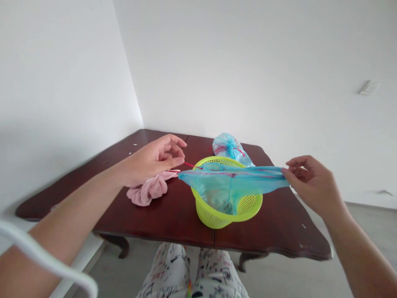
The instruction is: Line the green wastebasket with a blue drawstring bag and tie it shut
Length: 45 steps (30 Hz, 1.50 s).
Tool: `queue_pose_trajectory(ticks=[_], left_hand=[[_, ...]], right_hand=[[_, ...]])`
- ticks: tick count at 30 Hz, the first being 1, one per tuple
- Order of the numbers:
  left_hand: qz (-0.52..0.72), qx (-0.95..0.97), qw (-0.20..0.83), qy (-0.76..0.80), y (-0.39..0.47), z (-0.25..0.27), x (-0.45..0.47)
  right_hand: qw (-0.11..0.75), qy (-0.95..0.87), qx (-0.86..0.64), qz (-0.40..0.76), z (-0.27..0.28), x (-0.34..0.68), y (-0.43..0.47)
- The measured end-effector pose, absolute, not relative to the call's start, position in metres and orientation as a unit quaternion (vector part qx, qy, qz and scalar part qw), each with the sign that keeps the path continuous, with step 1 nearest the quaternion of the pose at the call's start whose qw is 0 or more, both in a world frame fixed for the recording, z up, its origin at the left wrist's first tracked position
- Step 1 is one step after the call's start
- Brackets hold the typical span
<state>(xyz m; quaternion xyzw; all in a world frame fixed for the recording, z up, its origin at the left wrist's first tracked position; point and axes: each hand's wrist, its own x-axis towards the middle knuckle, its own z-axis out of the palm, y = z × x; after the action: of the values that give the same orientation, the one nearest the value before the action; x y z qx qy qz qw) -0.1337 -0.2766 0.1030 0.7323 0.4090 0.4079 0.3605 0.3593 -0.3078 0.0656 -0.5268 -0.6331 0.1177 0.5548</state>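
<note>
A translucent blue drawstring bag is stretched sideways over a yellow-green plastic basket, its lower part hanging inside. My left hand is closed on the bag's red drawstring, which runs taut to the bag's left end. At the other end, my right hand pinches the bag's gathered top edge between thumb and fingers. Something dim shows at the bag's bottom, too unclear to name. Beneath my left hand lies a crumpled pink cloth.
Behind the basket sits another blue bag, gathered shut with a red string. Everything rests on a dark red-brown wooden table against white walls. A white cord-like strip crosses the lower left, near my forearm. My legs are at the table's front edge.
</note>
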Motion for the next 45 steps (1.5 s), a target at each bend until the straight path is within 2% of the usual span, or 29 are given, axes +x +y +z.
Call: queue_pose_trajectory(ticks=[6,9,12,16,19,22,31,39,42,45], left_hand=[[0.153,0.773,0.381,0.484,-0.283,0.104,-0.133],[0.128,0.788,0.360,0.483,-0.289,0.112,-0.124],[0.130,0.783,0.342,0.503,-0.292,0.118,-0.119],[0.136,0.784,0.352,0.492,-0.295,0.122,-0.121],[0.185,0.784,0.364,0.468,-0.298,0.123,-0.123],[0.238,0.785,0.359,0.445,-0.301,0.121,-0.123],[0.401,0.746,0.347,0.403,-0.300,0.117,-0.116],[0.490,0.685,0.426,0.330,-0.298,0.120,-0.104],[0.540,0.645,0.439,0.315,-0.291,0.114,-0.106],[0.590,0.584,0.463,0.310,-0.282,0.109,-0.111]], right_hand=[[0.342,-0.704,-0.595,0.180,0.046,0.377,-0.309],[0.272,-0.685,-0.616,0.278,0.044,0.363,-0.313],[0.258,-0.674,-0.609,0.330,0.046,0.349,-0.319],[0.287,-0.679,-0.559,0.380,0.050,0.336,-0.327],[0.312,-0.689,-0.525,0.390,0.052,0.330,-0.332],[0.302,-0.709,-0.505,0.389,0.053,0.328,-0.335],[0.391,-0.712,-0.512,0.280,0.066,0.339,-0.339],[0.397,-0.668,-0.430,0.460,0.097,0.330,-0.350],[0.453,-0.593,-0.429,0.508,0.096,0.342,-0.341],[0.546,-0.535,-0.419,0.490,0.088,0.356,-0.322]])
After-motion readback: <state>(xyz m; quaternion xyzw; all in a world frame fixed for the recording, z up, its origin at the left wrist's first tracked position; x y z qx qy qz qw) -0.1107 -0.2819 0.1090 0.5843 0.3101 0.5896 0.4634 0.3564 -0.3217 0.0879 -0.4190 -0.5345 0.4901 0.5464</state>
